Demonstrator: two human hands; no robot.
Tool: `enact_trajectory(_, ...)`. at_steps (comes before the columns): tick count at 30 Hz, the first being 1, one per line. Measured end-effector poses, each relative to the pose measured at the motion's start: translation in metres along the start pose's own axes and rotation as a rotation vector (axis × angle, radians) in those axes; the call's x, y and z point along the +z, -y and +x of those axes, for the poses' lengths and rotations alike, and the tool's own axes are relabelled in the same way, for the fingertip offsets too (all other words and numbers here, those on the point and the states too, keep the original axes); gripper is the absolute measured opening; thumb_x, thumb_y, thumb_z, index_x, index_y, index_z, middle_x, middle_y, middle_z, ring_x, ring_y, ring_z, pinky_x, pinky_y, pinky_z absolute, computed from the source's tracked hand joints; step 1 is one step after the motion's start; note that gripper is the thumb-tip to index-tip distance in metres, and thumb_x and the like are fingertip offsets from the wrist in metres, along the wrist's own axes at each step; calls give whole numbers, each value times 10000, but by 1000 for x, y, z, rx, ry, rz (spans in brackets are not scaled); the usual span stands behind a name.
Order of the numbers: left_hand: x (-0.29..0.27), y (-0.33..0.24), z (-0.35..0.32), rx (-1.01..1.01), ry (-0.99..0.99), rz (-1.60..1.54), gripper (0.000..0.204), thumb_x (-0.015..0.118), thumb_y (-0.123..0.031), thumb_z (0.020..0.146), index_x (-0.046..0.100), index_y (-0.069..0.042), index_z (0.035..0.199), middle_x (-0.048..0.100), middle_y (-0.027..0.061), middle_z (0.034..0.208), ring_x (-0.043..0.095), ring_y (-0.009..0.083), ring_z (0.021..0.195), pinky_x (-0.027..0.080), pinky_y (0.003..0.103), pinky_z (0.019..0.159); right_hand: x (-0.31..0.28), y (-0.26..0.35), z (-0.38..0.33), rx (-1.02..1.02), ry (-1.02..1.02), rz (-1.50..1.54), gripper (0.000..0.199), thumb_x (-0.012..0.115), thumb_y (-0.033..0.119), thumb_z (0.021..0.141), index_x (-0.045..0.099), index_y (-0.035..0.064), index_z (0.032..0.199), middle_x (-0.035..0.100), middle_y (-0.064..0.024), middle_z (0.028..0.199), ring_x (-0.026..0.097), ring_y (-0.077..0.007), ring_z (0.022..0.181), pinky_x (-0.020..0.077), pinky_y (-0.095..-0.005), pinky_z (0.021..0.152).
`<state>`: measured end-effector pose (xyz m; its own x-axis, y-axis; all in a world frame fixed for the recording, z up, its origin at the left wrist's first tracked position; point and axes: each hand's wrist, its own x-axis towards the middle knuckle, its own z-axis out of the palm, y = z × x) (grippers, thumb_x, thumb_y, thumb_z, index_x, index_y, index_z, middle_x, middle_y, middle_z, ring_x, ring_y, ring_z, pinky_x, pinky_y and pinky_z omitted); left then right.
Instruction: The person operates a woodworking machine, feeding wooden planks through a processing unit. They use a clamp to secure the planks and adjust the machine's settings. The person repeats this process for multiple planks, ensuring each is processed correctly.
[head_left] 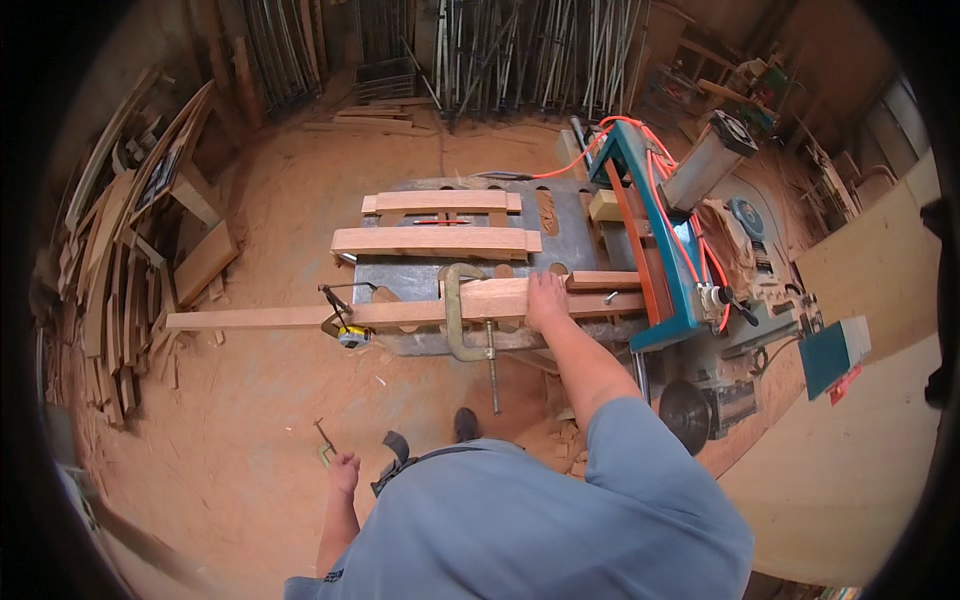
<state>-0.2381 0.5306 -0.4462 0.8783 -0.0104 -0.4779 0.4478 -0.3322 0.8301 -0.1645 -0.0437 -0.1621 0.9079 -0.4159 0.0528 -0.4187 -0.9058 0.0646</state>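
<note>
The right hand (546, 300) lies flat, fingers spread, on the wooden workpiece (490, 298) that sits on a long wooden rail (300, 317) across the metal table (400, 275), just right of a large C-clamp (462, 315); the left hand (344, 470) hangs low by the hip, closed on a small green-handled tool (325, 442); the rail overhangs the table far to the left, so a knock there could lever it about the clamp; a smaller clamp (345, 310) and a yellow tape measure (352, 338) sit at the edge and could drop; the palm only presses, so the piece may slide toward the blue machine (655, 245); orange hoses (690, 250) near the wrist could snag; sawdust on the floor (250, 420) looks slippery.
</note>
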Motion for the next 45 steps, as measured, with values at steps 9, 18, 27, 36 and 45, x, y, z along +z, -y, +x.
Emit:
enact_trajectory(9, -24, -223, 50, 641, -385, 312, 395, 742, -144, 858, 659, -51, 1233, 673, 194, 1260, 604, 378, 1234, 471, 442, 1050, 13, -2, -2, -37, -67, -49, 513, 696, 64, 772, 524, 13, 1252, 525, -203, 1270, 499, -382, 1237, 433, -473, 1059)
enact_trajectory(18, -30, -324, 131, 734, -171, 833, 698, 867, -364, 729, 625, -224, 1367, 523, 116, 1504, 371, 377, 1459, 279, 568, 1187, 15, -1, 1, -24, -43, -31, 673, 763, 68, 725, 498, 33, 1343, 497, -191, 1365, 462, -370, 1318, 415, -450, 1116)
enact_trajectory(27, -38, -330, 147, 917, -78, 904, 790, 931, -319, 639, 628, -199, 1358, 577, 108, 1433, 474, 414, 1358, 375, 539, 1120, 4, -3, -3, 4, -45, 86, 687, 688, -10, 707, 486, 63, 1359, 457, -188, 1411, 423, -393, 1348, 407, -478, 1108)
enact_trajectory(36, -26, -329, 136, 944, -127, 930, 721, 843, -359, 769, 565, -189, 1411, 485, 145, 1496, 381, 406, 1430, 255, 691, 1125, 16, -9, -2, -14, -118, 95, 666, 670, -15, 731, 498, 47, 1372, 472, -202, 1390, 412, -401, 1345, 406, -461, 1108)
enact_trajectory(45, -5, -319, 149, 995, -173, 745, 607, 886, -253, 674, 663, -160, 1230, 544, 96, 1430, 367, 373, 1445, 161, 699, 1161, 0, 1, -3, 23, -28, 115, 771, 720, -8, 718, 455, 47, 1440, 422, -186, 1487, 364, -376, 1416, 351, -451, 1177)
